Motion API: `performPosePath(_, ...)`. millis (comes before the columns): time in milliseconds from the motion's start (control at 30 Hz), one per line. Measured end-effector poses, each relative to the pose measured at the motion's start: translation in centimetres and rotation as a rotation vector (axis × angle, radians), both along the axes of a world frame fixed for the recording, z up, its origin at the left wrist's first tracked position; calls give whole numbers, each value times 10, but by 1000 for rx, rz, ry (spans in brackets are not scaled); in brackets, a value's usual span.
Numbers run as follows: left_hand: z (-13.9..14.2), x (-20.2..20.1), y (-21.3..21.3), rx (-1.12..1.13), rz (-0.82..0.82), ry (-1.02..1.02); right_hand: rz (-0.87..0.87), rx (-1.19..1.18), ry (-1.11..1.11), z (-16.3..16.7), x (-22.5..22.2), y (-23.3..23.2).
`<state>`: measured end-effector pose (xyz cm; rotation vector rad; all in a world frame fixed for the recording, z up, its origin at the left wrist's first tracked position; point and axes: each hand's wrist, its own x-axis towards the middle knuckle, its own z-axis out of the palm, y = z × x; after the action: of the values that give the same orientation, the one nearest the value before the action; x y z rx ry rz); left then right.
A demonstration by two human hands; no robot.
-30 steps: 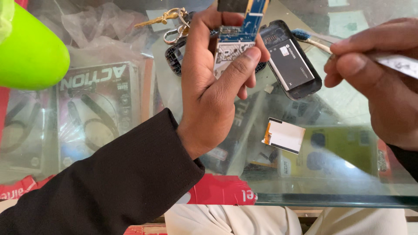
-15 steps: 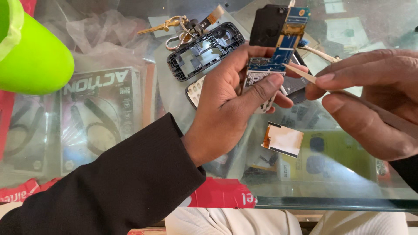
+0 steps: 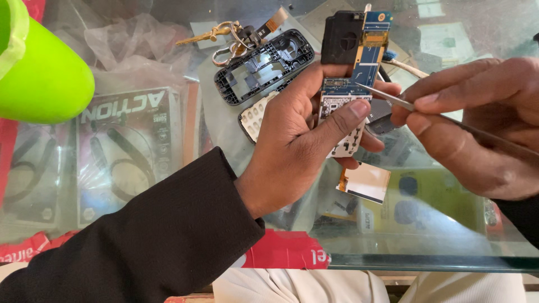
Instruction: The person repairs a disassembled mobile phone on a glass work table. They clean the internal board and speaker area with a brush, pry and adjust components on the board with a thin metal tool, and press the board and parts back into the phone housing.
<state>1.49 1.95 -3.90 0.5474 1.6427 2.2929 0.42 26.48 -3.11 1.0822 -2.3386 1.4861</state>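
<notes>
My left hand (image 3: 303, 134) grips a blue phone circuit board (image 3: 359, 67) with a white keypad sheet at its lower end, thumb pressed across it. My right hand (image 3: 477, 123) pinches metal tweezers (image 3: 387, 98), whose tip touches the middle of the board. A small display panel (image 3: 366, 182) with an orange ribbon lies on the glass just below the board. A black phone frame (image 3: 264, 66) lies behind my left hand, with a white keypad (image 3: 254, 115) beside it.
Everything rests on a glass counter (image 3: 426, 247) with packaged goods showing beneath. Brass keys on a ring (image 3: 222, 33) and crumpled clear plastic (image 3: 129, 42) lie at the back. A bright green rounded object (image 3: 39, 73) fills the upper left. A black cover (image 3: 342, 36) lies behind the board.
The circuit board has come down and closer in my left hand, and the right hand has brought the tweezers' tip onto it. The black frame now shows behind the hand.
</notes>
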Motion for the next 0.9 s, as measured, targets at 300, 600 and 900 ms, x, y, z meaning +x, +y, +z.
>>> performPosePath(300, -4, -1, 1, 32, -11, 12, -21, -48, -25, 3, 3, -5)
performPosePath(600, -4, 1, 2, 10, 5, 4, -14, 13, 11, 4, 0, -3)
performPosePath(900, 2, 2, 1, -85, 37, 44, -19, -19, -33, 5, 2, -7)
